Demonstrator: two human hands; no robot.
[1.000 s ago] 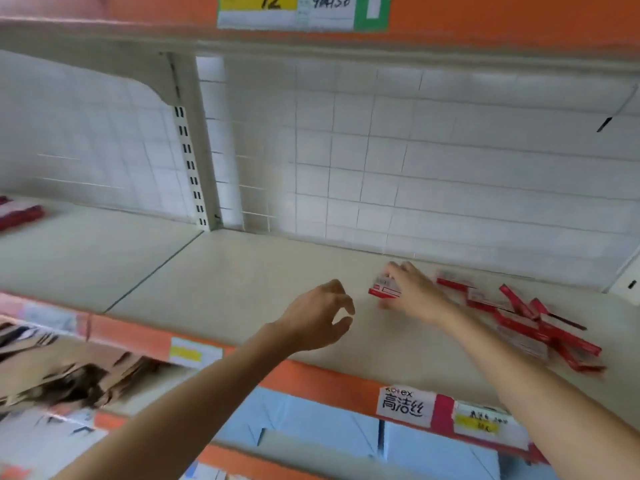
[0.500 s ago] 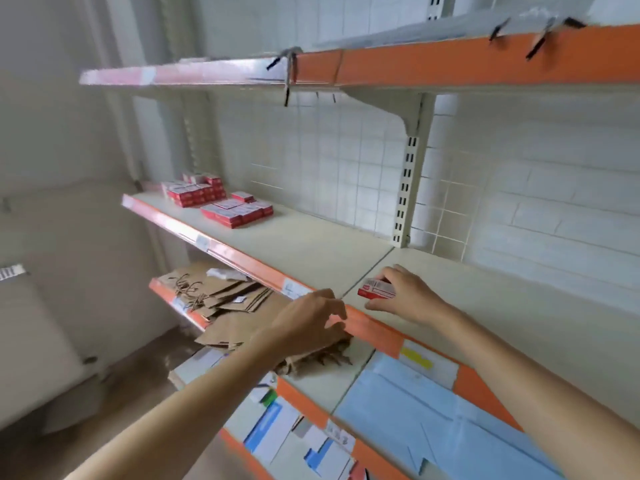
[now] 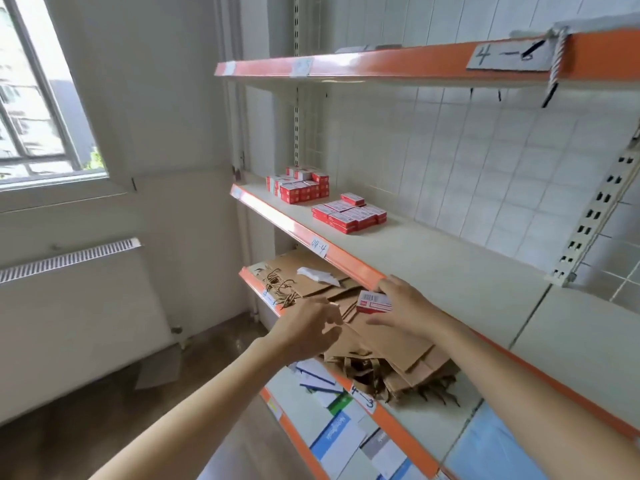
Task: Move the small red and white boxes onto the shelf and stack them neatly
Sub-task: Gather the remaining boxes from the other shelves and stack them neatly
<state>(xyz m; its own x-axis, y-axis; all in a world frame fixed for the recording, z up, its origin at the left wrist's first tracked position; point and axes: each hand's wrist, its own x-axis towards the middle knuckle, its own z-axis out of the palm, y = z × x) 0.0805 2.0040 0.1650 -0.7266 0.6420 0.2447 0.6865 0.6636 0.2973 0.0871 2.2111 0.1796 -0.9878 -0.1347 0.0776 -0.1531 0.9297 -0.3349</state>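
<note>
My right hand (image 3: 403, 306) grips a small red and white box (image 3: 374, 302) just in front of the orange front edge of the middle shelf (image 3: 450, 265). A little to its left, my left hand (image 3: 308, 329) hovers with loosely curled fingers and holds nothing. Farther left on the same shelf lie two groups of the same boxes: a low flat stack (image 3: 349, 216) and a taller stack (image 3: 299, 185) at the far end.
Brown paper bags (image 3: 381, 334) are piled on the shelf below, with blue and white packets (image 3: 336, 434) on the lowest one. An orange-edged upper shelf (image 3: 415, 60) hangs overhead. A window, a radiator (image 3: 69, 306) and open floor lie to the left.
My view swung left from the right shelf section to the left one. My right hand carried the box along, off the shelf surface to its front edge. My left hand moved alongside, empty.
</note>
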